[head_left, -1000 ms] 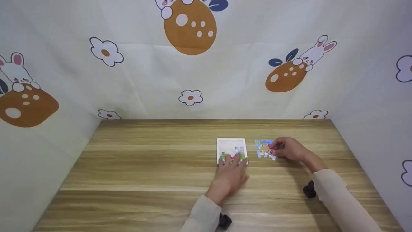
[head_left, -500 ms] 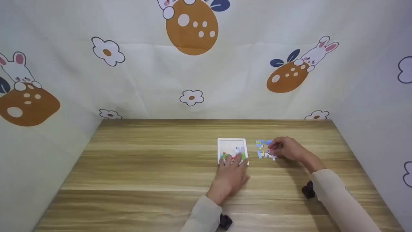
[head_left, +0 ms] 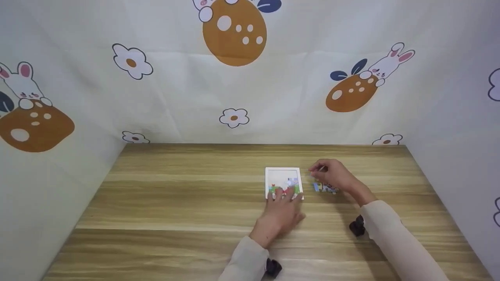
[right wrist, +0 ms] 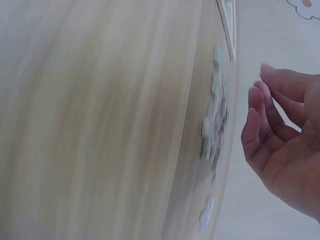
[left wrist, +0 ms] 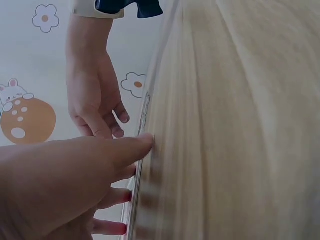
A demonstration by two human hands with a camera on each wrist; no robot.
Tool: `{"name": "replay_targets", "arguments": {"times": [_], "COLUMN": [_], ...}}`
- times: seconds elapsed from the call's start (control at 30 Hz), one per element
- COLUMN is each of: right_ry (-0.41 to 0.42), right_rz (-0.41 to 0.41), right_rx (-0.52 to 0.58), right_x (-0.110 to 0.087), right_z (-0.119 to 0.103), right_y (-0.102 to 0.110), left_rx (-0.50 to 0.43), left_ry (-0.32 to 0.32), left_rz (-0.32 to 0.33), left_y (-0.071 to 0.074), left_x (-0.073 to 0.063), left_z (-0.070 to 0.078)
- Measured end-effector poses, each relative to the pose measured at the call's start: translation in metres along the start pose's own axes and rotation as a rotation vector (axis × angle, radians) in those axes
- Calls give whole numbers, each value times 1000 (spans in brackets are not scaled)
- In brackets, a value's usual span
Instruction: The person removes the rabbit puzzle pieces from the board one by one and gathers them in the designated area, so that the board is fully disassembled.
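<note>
A white-rimmed puzzle tray (head_left: 283, 169) lies on the wooden table, with colourful pieces filling its lower part and right side. My left hand (head_left: 282, 212) rests on the tray's near edge, fingers spread and straight, hiding some of the pieces there. Just right of the tray, my right hand (head_left: 332, 173) is raised over loose puzzle pieces (head_left: 321, 188), thumb and fingertips brought together. A small reddish bit shows at those fingertips in the head view, seemingly a pinched puzzle piece; the right wrist view of the hand (right wrist: 287, 120) does not show it clearly.
Loose pieces (right wrist: 215, 115) lie clustered on the table in the right wrist view, and one piece (right wrist: 206, 216) sits apart. A pale curtain (head_left: 175, 86) printed with rabbits and flowers stands behind the table (head_left: 164, 195). Black camera mounts (head_left: 357, 226) hang under both wrists.
My right hand has lifted from the loose pieces and moved left and slightly away, closer to the tray. The left hand stays on the tray's near edge.
</note>
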State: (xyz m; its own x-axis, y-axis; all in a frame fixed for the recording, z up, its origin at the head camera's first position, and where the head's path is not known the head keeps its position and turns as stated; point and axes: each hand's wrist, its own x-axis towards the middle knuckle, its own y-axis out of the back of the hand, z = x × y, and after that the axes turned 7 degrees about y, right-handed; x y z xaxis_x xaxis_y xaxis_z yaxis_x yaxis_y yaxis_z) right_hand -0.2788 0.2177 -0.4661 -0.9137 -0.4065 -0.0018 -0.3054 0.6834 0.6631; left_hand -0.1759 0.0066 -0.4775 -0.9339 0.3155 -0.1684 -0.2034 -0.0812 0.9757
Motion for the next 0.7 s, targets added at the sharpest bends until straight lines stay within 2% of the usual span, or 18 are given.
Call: {"name": "replay_targets", "arguments": {"times": [0.33,0.5,0.7], "right_ry": [46,41,44], "right_rz": [23,-1,-42], "right_rx": [1,-19,-103], "right_x": [12,15,20], "right_z": [-12,-17,-20], "right_y": [-25,-31,-34], "left_rx": [-104,-113,-98], "left_ry": [-87,-93,-97], "left_rz": [-54,-52,-71], "left_y": [3,4,5], "left_x": [-4,-5,-5], "left_z": [-14,-15,-16]}}
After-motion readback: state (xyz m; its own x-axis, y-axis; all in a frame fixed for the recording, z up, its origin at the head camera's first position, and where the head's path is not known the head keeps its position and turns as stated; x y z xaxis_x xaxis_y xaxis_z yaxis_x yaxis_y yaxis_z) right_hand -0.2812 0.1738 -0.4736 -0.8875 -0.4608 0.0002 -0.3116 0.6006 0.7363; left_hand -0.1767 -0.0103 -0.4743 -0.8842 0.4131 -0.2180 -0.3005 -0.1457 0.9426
